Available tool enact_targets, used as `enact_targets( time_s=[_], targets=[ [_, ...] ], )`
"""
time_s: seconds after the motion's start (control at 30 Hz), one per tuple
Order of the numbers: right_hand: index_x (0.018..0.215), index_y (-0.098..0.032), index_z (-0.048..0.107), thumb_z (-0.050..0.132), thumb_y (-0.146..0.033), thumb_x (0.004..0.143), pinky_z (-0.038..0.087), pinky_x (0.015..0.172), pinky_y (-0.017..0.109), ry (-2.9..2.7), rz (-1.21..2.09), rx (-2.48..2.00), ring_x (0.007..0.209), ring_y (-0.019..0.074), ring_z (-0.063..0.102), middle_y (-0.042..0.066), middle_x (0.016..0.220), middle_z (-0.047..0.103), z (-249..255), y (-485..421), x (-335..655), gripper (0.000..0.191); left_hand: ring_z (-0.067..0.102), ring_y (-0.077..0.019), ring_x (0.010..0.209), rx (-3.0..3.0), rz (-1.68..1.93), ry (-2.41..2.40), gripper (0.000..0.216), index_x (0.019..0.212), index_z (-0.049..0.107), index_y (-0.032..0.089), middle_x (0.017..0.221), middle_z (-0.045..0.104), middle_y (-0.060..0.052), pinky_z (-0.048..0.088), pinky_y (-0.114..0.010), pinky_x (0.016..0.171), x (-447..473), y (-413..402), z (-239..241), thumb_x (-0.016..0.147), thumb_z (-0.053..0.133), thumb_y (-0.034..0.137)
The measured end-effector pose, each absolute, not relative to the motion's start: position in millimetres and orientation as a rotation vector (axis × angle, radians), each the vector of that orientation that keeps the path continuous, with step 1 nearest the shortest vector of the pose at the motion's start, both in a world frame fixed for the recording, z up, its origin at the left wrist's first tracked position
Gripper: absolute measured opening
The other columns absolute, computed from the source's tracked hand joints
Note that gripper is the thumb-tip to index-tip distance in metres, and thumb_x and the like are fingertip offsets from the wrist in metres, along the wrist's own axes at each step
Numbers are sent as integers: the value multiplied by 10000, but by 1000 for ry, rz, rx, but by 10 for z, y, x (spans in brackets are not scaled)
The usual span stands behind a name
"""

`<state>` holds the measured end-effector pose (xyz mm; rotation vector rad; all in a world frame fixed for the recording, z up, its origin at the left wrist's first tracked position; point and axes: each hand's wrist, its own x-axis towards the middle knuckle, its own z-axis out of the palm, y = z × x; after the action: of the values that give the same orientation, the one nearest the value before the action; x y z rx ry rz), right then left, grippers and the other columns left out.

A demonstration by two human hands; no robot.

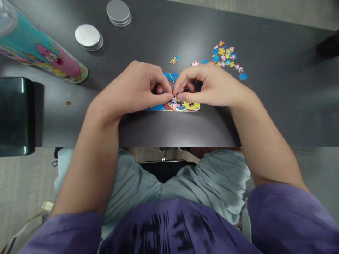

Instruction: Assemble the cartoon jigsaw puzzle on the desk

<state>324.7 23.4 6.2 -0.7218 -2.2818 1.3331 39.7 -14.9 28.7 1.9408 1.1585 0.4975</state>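
A partly joined jigsaw puzzle [194, 107] lies near the table's front edge, showing blue, yellow and red cartoon art. Over its middle, my left hand [143, 86] and my right hand [213, 84] meet fingertip to fingertip. Thumb and forefinger of each are pinched on a small puzzle piece [174, 95], mostly covered by the fingers. My hands hide much of the puzzle. Just beyond them lie a yellow-brown loose piece [174, 60], a pink piece [195, 63] and a blue piece [204, 61].
A pile of loose puzzle pieces [224, 54] sits beyond my right hand. At the left stand a cartoon-printed tube [58, 60] and a black box [16, 116]. Round metal lids lie in two stacks, a nearer stack [88, 35] and a farther stack [118, 11]. A dark object [328, 46] is far right.
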Motion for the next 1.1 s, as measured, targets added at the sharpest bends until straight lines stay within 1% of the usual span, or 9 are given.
enact_targets(
  time_s=[0.13, 0.23, 0.37, 0.47, 0.6, 0.7, 0.83, 1.03, 1.1],
  targets=[
    [1051, -286, 865, 1006, -328, 967, 472, 747, 357, -2295, 1319, -728, 799, 210, 622, -30, 866, 773, 73, 222, 3244, 170, 759, -338, 927, 1928, 501, 1152, 166, 825, 898, 410, 869, 798, -47, 508, -462, 683, 391, -161, 283, 851, 924, 572],
    [1056, -289, 863, 1007, -357, 985, 488, 763, 361, -2300, 1302, -724, 809, 217, 628, -25, 871, 774, 78, 217, 3233, 175, 748, -337, 930, 1939, 513, 1142, 192, 836, 890, 410, 873, 796, -41, 498, -474, 699, 378, -148, 257, 855, 936, 596],
    [1068, -279, 881, 1001, -381, 1018, 508, 809, 374, -2280, 1267, -723, 832, 224, 662, -5, 897, 798, 64, 213, 3210, 166, 686, -288, 893, 1984, 578, 1159, 287, 897, 900, 359, 887, 776, -34, 492, -500, 806, 363, -127, 212, 914, 911, 646],
    [1073, -280, 899, 990, -419, 1040, 504, 803, 378, -2267, 1233, -737, 818, 220, 663, -2, 898, 813, 42, 205, 3189, 169, 622, -240, 881, 1996, 628, 1187, 310, 950, 896, 313, 921, 757, -25, 461, -496, 877, 364, -129, 205, 944, 896, 623],
    [1054, -294, 912, 986, -453, 1038, 480, 742, 368, -2281, 1227, -769, 776, 215, 628, -19, 825, 778, 42, 185, 3167, 176, 608, -246, 926, 1987, 619, 1226, 273, 1019, 886, 302, 966, 760, -22, 459, -473, 902, 369, -141, 224, 960, 888, 569],
    [1034, -286, 906, 994, -419, 1011, 453, 711, 358, -2276, 1233, -778, 755, 209, 605, -26, 789, 738, 64, 173, 3169, 161, 597, -246, 914, 1995, 615, 1229, 325, 1016, 884, 294, 955, 759, -28, 475, -466, 897, 364, -140, 235, 946, 880, 611],
    [1007, -288, 886, 1008, -358, 972, 428, 693, 355, -2293, 1218, -815, 764, 207, 593, -22, 803, 744, 95, 160, 3194, 145, 583, -240, 903, 2018, 582, 1226, 348, 1008, 876, 285, 952, 776, -30, 481, -442, 884, 358, -142, 246, 945, 908, 625],
    [1058, -262, 901, 918, -257, 1005, 457, 720, 345, -2346, 1253, -828, 748, 178, 596, -29, 843, 779, 136, 143, 3216, 57, 614, -217, 856, 2146, 562, 1230, 302, 1043, 898, 282, 993, 823, -34, 534, -441, 914, 351, -174, 260, 1007, 761, 548],
    [1056, -262, 904, 914, -248, 1002, 461, 725, 356, -2353, 1273, -814, 720, 172, 575, -32, 828, 771, 144, 148, 3220, 57, 655, -241, 863, 2139, 562, 1228, 297, 1027, 911, 295, 1002, 846, -40, 561, -462, 903, 344, -175, 256, 999, 760, 550]
  ],
)
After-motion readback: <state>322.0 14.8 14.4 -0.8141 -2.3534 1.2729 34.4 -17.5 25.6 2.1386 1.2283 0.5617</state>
